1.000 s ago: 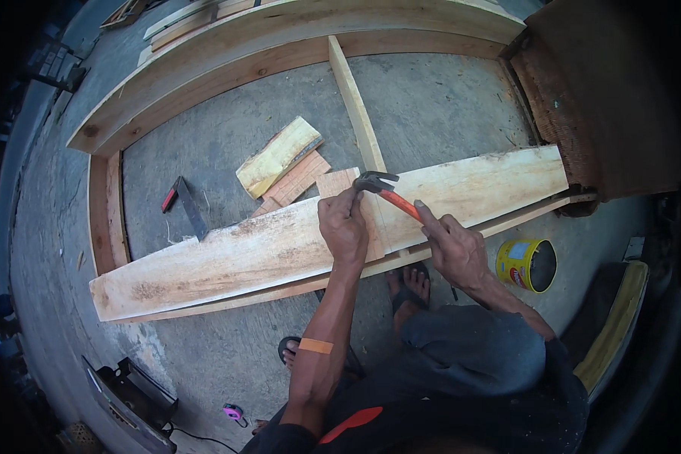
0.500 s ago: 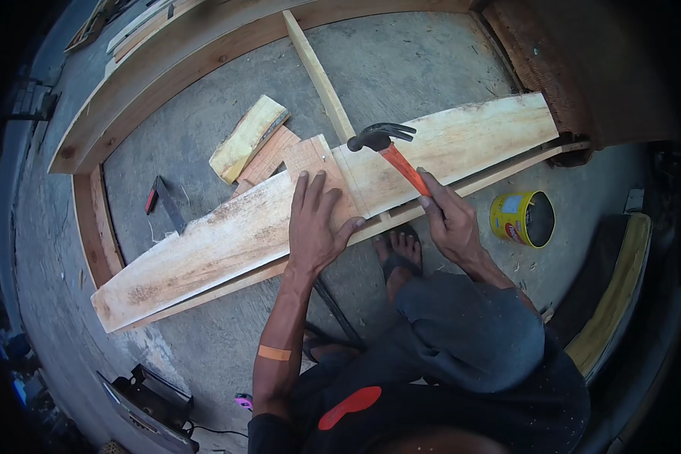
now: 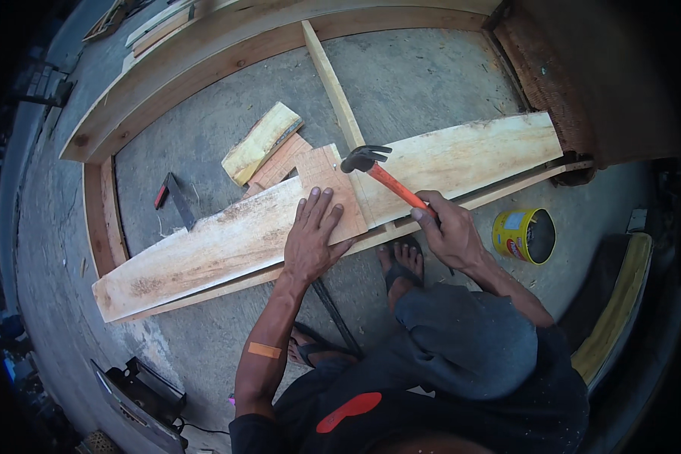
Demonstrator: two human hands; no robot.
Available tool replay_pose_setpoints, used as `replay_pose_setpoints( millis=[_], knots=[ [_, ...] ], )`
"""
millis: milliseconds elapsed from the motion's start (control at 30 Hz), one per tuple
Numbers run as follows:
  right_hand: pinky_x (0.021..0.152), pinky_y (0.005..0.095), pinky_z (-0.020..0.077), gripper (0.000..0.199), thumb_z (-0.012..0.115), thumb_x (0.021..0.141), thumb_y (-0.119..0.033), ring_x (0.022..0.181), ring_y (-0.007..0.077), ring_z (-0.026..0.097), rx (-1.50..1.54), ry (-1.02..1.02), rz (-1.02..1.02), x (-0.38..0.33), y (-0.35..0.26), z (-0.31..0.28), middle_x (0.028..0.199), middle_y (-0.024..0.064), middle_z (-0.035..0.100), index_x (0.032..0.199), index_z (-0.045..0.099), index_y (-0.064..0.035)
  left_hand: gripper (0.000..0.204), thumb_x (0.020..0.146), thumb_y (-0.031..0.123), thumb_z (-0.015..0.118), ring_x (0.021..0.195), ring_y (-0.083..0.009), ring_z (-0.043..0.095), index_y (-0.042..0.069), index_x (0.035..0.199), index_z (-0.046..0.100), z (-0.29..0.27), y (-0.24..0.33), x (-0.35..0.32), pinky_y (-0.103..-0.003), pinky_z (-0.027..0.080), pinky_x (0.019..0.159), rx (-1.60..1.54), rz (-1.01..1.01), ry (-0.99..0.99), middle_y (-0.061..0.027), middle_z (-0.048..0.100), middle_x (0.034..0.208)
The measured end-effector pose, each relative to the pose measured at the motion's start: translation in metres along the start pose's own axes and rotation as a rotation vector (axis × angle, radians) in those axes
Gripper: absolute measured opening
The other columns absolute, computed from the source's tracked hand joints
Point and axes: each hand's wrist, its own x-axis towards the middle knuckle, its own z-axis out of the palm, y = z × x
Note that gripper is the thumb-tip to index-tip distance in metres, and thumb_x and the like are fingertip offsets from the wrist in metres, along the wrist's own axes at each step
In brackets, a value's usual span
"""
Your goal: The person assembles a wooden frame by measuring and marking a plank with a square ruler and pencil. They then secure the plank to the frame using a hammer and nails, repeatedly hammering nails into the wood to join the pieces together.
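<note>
My left hand (image 3: 312, 234) lies flat with its fingers stretched over the seam side of a short wooden piece (image 3: 346, 208) and the long left board (image 3: 212, 253). In my right hand (image 3: 454, 233) is the orange handle of a claw hammer (image 3: 396, 186). Its black head is at the upper part of the short piece, close to a small light spot too small to make out. To the right of that piece stretches another pale board (image 3: 473, 150). Both boards rest along the near side of a large wooden frame (image 3: 166, 117).
Inside the frame lie wood offcuts (image 3: 263, 144) and a folding-type saw or blade tool (image 3: 176, 198) with a red-black handle. A crossbar (image 3: 331, 83) spans the frame. A yellow tin (image 3: 523, 236) stands right, a black machine (image 3: 140, 401) lower left. My sandalled feet are below the boards.
The hammer head has come down slightly toward the short wooden piece. My left hand stays on the wood, shifted a little left along it. The whole view has tilted slightly.
</note>
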Motion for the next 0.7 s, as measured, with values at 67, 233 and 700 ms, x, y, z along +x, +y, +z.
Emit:
replay_pose_setpoints(
  millis=[67, 233, 700],
  knots=[
    [0.063, 0.0368, 0.051, 0.028, 0.06, 0.104, -0.016, 0.07, 0.0242, 0.065, 0.018, 0.112, -0.187, 0.005, -0.024, -0.011, 0.088, 0.0168, 0.066, 0.125, 0.057, 0.0029, 0.076, 0.073, 0.033, 0.091, 0.149, -0.0428, 0.035, 0.011, 0.138, 0.059, 0.001, 0.002, -0.008, -0.056, 0.032, 0.123, -0.002, -0.01, 0.005, -0.0214, 0.043, 0.155],
    [0.052, 0.0321, 0.0441, 0.023, 0.054, 0.108, -0.018, 0.057, 0.0151, 0.055, 0.009, 0.285, -0.555, 0.013, 0.021, 0.016, 0.078, 0.0082, 0.059, 0.125, 0.052, -0.0023, 0.079, 0.071, 0.034, 0.09, 0.149, -0.042, 0.036, 0.01, 0.139, 0.058, 0.003, -0.001, -0.008, -0.055, 0.034, 0.122, 0.037, 0.061, 0.017, -0.0212, 0.045, 0.153],
    [0.06, 0.0512, 0.0499, 0.021, 0.055, 0.106, -0.02, 0.074, 0.0502, 0.067, -0.412, -0.068, -0.013, 0.012, 0.021, 0.03, 0.076, 0.0294, 0.063, 0.118, 0.056, -0.0027, 0.076, 0.073, 0.036, 0.089, 0.15, -0.0369, 0.036, 0.011, 0.139, 0.059, 0.003, 0.002, -0.01, -0.05, 0.034, 0.123, 0.031, 0.051, 0.029, -0.0176, 0.047, 0.153]
  ],
)
